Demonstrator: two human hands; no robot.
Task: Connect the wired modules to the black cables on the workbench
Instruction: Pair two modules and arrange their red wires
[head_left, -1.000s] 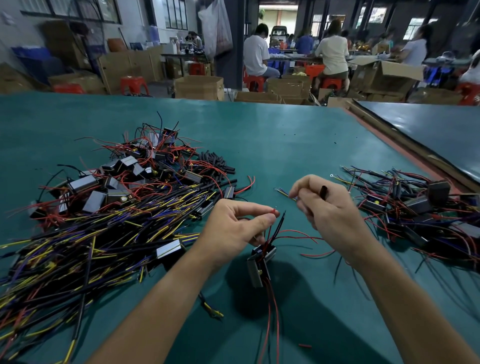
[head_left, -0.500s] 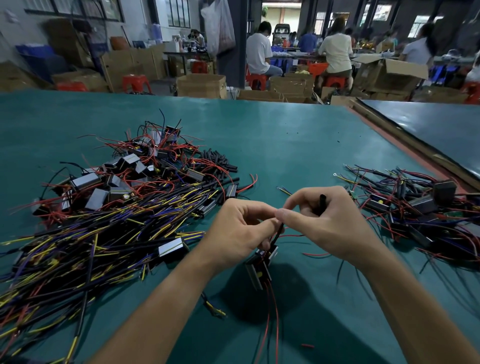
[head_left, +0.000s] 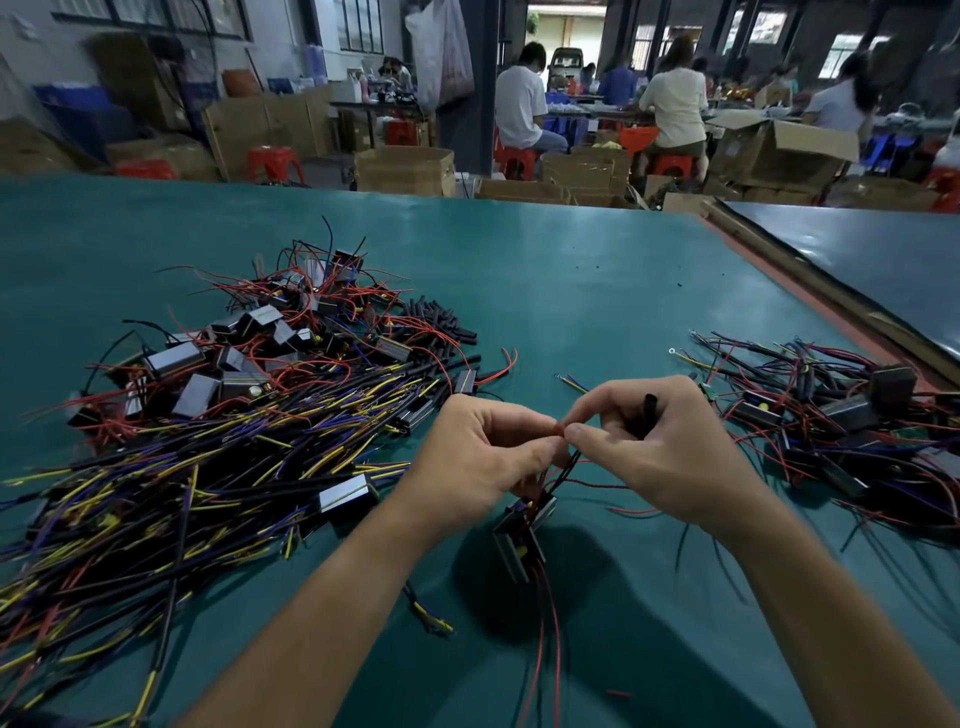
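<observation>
Green bench (head_left: 571, 291): my L hand (head_left: 483, 457) & R hand (head_left: 660, 452) meet fingertip-to-fingertip, both pinching a red wire (head_left: 558, 428); module (head_left: 519, 540) hangs just below, black tube (head_left: 649, 410) upright in R.

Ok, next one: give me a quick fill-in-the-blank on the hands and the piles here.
The left hand and right hand pinch a ____ wire end together.
The module dangles ____ the hands.
The right hand also holds a short ____ tube.
The larger wire pile lies on the person's ____ side.
Missing: red; below; black; left.
</observation>
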